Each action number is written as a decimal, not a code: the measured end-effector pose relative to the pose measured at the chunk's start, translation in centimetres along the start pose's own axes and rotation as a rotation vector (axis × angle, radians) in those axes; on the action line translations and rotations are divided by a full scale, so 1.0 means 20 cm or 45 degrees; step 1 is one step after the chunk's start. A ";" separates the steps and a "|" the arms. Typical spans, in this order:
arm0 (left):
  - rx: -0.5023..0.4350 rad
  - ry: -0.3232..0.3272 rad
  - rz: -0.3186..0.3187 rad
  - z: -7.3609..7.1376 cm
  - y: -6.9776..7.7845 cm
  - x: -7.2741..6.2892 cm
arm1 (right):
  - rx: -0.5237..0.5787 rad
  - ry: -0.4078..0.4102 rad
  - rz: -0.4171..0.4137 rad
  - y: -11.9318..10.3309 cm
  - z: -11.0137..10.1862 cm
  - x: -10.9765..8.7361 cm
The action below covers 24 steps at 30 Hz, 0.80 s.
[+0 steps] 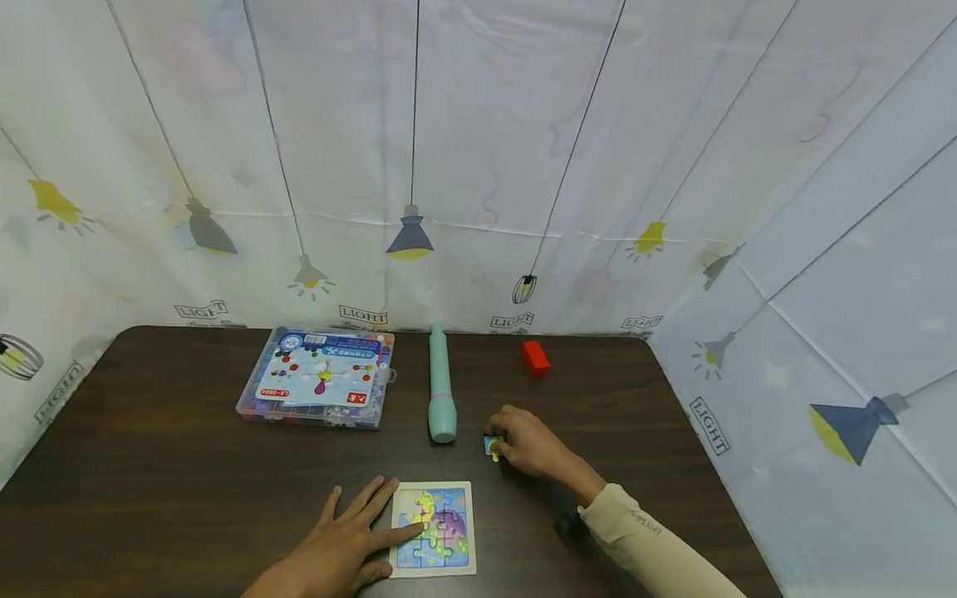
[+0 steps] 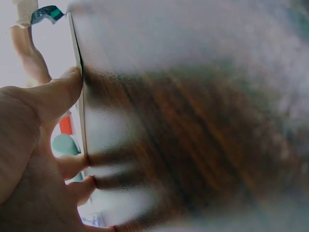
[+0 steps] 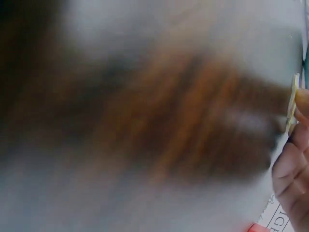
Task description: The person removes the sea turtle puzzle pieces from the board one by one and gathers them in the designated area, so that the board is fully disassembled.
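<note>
A square jigsaw puzzle (image 1: pixel 452 544) with a pale frame and a yellow, purple and blue picture lies near the table's front. Its upper left corner shows pale bare board. My left hand (image 1: pixel 336 540) is spread at the puzzle's left side, index finger on the picture, thumb at the frame's lower left corner. Up and to the right, my right hand (image 1: pixel 534 444) pinches a small blue and yellow puzzle piece (image 1: pixel 491 447) between thumb and fingers. The right wrist view shows that piece (image 3: pixel 292 104) edge-on at the thumb; its face is hidden there.
Behind the puzzle lies a mint-green microphone-shaped object (image 1: pixel 441 390). To its left sits a clear plastic case (image 1: pixel 317 378) of small parts with a printed card on top. A red block (image 1: pixel 535 358) lies at the back right. A lamp-patterned curtain (image 1: pixel 478 166) hangs behind the dark wooden table (image 1: pixel 187 482).
</note>
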<state>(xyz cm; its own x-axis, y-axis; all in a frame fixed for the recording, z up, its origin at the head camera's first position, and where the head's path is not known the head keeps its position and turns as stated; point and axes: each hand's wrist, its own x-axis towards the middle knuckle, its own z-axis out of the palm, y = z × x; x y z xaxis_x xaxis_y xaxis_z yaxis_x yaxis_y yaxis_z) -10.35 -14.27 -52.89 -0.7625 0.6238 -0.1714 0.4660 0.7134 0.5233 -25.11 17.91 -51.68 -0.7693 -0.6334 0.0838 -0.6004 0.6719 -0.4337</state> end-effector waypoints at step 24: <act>-0.002 -0.008 -0.001 -0.01 0.00 0.00 | -0.259 -0.589 -0.447 -0.42 0.06 0.08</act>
<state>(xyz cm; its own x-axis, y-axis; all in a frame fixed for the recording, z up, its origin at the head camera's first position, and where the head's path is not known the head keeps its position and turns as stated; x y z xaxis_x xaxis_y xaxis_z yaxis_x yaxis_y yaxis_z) -10.34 -14.33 -52.72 -0.7603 0.6250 -0.1769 0.4646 0.7135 0.5244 -20.99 10.68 -49.03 -0.3707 -0.9005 -0.2272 -0.8655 0.4237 -0.2672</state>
